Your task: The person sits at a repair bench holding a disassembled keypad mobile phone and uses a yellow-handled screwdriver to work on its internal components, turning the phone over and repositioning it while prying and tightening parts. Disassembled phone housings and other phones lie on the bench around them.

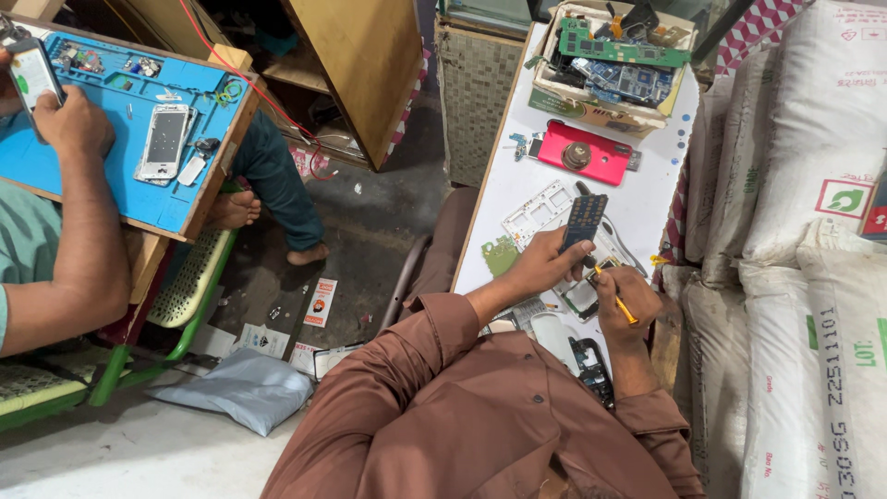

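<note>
1. The right hand (pixel 69 120) sits at the upper left. Its fingers are curled around the side of a handheld phone (pixel 32 76) with a lit screen, and they grip it firmly.
2. That phone is held in the air over the far left corner of a blue work mat (pixel 111 176). Its upper end runs out of the frame.
3. Only a sliver of the left hand (pixel 4 57) shows at the picture's edge, touching the same phone. I cannot tell how far its fingers are open.
4. A white phone (pixel 164 140) lies flat on the mat, near the right hand but apart from it. Small parts are scattered beyond it, too tiny to make out.
5. Legs in blue trousers (pixel 273 180) with bare feet come out from under the mat's board. The board hides whose they are.
6. A co-worker in a brown shirt (pixel 443 416) sits lower right, seen from above with the head out of view.
7. One of the co-worker's hands (pixel 545 263) pinches a dark keypad strip (pixel 584 220). The other hand (pixel 628 300) holds a yellow-handled tool (pixel 625 307) whose tip is hidden.
8. Under those hands, the white table (pixel 517 185) carries white frames, a red phone back (pixel 580 152) and a cardboard box (pixel 591 109) of circuit boards.
9. White sacks (pixel 804 185) fill the right side and are cut off by the frame.
10. A grey pouch (pixel 236 388) lies on the floor.
</note>
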The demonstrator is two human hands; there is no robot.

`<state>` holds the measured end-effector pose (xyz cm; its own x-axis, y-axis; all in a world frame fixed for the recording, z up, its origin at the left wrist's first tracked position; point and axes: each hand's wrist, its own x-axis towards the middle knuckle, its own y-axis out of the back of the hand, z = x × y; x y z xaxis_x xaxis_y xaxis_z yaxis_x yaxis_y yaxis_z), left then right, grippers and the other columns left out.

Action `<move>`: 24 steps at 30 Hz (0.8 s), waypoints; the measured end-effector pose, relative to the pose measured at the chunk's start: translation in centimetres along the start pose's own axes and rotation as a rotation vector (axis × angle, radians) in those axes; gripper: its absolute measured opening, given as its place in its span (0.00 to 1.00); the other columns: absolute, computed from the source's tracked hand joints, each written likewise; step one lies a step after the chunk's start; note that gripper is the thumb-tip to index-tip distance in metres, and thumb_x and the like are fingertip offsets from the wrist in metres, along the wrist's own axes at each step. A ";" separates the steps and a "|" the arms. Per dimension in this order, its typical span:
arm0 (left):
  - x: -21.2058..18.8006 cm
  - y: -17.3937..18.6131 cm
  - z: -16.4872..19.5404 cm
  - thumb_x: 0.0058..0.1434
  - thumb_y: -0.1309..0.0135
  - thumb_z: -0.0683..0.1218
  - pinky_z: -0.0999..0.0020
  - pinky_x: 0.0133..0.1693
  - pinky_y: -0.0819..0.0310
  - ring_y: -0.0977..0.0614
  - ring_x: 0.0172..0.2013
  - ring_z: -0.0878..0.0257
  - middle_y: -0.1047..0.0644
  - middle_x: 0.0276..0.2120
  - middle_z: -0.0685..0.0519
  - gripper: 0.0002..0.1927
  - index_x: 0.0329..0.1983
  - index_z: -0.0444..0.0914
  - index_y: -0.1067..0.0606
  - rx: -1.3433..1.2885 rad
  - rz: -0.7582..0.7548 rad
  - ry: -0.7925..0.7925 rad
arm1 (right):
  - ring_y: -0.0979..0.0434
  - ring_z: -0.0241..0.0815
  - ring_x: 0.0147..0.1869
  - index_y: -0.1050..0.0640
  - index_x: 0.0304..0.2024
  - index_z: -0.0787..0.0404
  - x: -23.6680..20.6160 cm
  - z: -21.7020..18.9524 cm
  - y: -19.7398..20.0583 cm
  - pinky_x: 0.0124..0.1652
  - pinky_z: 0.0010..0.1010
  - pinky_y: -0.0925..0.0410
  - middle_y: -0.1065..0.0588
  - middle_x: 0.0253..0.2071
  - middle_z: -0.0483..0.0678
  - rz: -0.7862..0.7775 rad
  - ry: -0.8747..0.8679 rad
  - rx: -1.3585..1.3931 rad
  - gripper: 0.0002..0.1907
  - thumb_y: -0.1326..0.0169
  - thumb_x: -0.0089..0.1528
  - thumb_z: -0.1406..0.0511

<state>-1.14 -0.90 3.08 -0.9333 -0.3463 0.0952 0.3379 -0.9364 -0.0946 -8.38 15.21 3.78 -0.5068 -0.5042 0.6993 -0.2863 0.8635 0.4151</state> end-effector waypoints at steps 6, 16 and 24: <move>0.1 0.1 -0.1 0.73 0.51 0.53 0.74 0.26 0.27 0.22 0.21 0.71 0.23 0.20 0.55 0.17 0.38 0.34 0.26 0.068 -0.009 -0.007 | 0.22 0.49 0.34 0.23 0.35 0.68 -0.1 0.1 0.1 0.36 0.35 0.30 0.23 0.32 0.54 0.031 -0.024 -0.021 0.09 0.45 0.70 0.69; 0.2 -0.1 -0.6 0.72 0.51 0.53 0.74 0.26 0.26 0.22 0.22 0.71 0.23 0.22 0.55 0.16 0.39 0.34 0.26 0.022 0.003 -0.023 | 0.23 0.49 0.33 0.24 0.35 0.69 -0.1 0.1 0.0 0.34 0.35 0.31 0.24 0.31 0.53 0.003 0.040 0.017 0.11 0.45 0.70 0.67; 0.2 -0.1 -0.4 0.73 0.51 0.52 0.74 0.27 0.27 0.22 0.22 0.71 0.23 0.21 0.55 0.16 0.40 0.34 0.25 0.041 -0.007 0.004 | 0.22 0.51 0.34 0.24 0.35 0.69 0.0 0.0 0.1 0.35 0.37 0.30 0.24 0.32 0.55 -0.007 0.041 -0.004 0.09 0.46 0.70 0.69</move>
<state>-1.38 -0.86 2.72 -0.9362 -0.3393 0.0916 0.3357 -0.9405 -0.0528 -8.42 15.30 3.82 -0.4705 -0.5106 0.7196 -0.2869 0.8598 0.4225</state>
